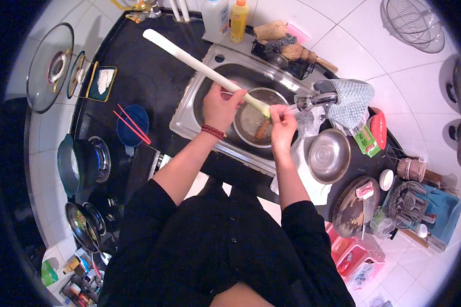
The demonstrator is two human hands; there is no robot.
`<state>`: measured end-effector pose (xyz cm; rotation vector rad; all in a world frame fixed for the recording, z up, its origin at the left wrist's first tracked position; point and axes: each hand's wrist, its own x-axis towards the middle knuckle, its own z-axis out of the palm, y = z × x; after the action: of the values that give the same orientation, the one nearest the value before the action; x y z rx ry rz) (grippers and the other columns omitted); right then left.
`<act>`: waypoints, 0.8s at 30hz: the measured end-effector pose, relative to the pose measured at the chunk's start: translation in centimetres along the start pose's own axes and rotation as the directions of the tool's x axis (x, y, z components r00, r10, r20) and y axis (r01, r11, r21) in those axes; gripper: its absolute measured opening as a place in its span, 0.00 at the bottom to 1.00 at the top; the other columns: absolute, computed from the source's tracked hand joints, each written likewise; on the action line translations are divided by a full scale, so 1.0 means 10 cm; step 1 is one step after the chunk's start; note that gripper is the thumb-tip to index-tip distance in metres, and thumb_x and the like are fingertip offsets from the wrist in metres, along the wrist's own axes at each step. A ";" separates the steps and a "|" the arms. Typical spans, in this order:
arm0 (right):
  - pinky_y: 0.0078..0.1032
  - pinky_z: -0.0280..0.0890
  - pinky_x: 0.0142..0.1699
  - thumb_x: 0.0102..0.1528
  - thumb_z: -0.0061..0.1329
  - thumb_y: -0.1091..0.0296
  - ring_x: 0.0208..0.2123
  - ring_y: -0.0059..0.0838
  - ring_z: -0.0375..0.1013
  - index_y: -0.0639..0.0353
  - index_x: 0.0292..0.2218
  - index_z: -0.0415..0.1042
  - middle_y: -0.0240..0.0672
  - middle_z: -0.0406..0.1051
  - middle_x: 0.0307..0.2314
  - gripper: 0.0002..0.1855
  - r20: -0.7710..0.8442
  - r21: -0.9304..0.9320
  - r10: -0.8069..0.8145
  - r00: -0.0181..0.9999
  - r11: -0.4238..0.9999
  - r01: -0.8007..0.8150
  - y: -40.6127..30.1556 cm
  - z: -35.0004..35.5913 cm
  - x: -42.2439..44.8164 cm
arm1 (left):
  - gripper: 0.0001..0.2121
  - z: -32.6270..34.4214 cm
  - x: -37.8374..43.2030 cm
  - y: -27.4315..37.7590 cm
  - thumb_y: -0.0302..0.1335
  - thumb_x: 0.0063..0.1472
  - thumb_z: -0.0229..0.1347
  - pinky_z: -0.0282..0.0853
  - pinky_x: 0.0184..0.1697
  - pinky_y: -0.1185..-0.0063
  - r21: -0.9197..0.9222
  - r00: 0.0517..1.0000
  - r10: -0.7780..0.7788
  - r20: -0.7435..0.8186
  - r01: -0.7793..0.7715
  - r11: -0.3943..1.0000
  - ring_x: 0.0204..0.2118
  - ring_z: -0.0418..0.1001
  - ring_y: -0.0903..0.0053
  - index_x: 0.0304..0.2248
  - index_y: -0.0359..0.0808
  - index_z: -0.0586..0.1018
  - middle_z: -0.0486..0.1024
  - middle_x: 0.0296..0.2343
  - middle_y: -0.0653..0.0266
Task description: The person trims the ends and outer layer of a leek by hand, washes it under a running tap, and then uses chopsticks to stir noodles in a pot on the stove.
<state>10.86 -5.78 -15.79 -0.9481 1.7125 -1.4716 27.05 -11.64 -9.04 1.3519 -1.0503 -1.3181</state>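
A long white leek stalk (188, 59) slants across the sink (180, 117), its pale green end at the lower right. Near its middle, my left hand (223, 105) holds the stalk between thumb and fingers; a beaded bracelet circles that wrist. At the green end, the fingertips of my right hand (282, 124) pinch the leek. Below the hands, a round metal basin (240, 132) with cloudy water stands in the sink. An orange-brown piece (262, 129), whose kind I cannot tell, lies in it.
The faucet (317, 100) juts over the sink's right side, a grey cloth (349, 101) behind it. To the right are a metal bowl (329, 155) and a round cutting board (344, 207) with a cleaver (368, 211). Leftward stand a blue bowl (132, 124) with red chopsticks, a pot (70, 165) and a wok (82, 226).
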 end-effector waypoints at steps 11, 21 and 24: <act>0.15 0.59 0.28 0.47 0.54 0.78 0.21 0.15 0.64 0.64 0.29 0.76 0.28 0.72 0.21 0.04 0.076 0.016 0.007 0.997 1.000 -0.008 -0.06 -0.05 0.07 | 0.11 0.13 -0.03 -0.09 0.21 0.54 0.57 0.76 0.28 0.82 -0.139 0.993 0.065 0.095 -0.052 0.989 0.27 0.76 0.77 0.36 0.31 0.69 0.75 0.28 0.61; 0.15 0.58 0.26 0.48 0.53 0.79 0.20 0.18 0.66 0.66 0.31 0.74 0.29 0.71 0.20 0.05 -0.020 0.433 0.247 0.969 0.876 -0.214 -0.09 0.13 0.03 | 0.10 0.15 -0.05 -0.16 0.21 0.55 0.56 0.75 0.26 0.82 -0.157 0.999 -0.030 -0.045 0.022 0.987 0.25 0.77 0.73 0.34 0.28 0.70 0.76 0.28 0.57; 0.15 0.61 0.27 0.49 0.53 0.79 0.21 0.19 0.67 0.66 0.32 0.74 0.30 0.72 0.23 0.07 0.001 0.495 0.323 0.947 0.822 -0.281 -0.17 0.15 0.05 | 0.08 0.15 -0.04 -0.20 0.21 0.55 0.56 0.75 0.26 0.82 -0.185 0.998 -0.042 -0.053 0.031 0.982 0.25 0.77 0.73 0.33 0.28 0.71 0.76 0.28 0.57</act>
<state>12.05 -7.09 -14.30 -0.3274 1.3580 -1.6279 25.49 -10.96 -10.88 1.2668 -0.8462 -1.3609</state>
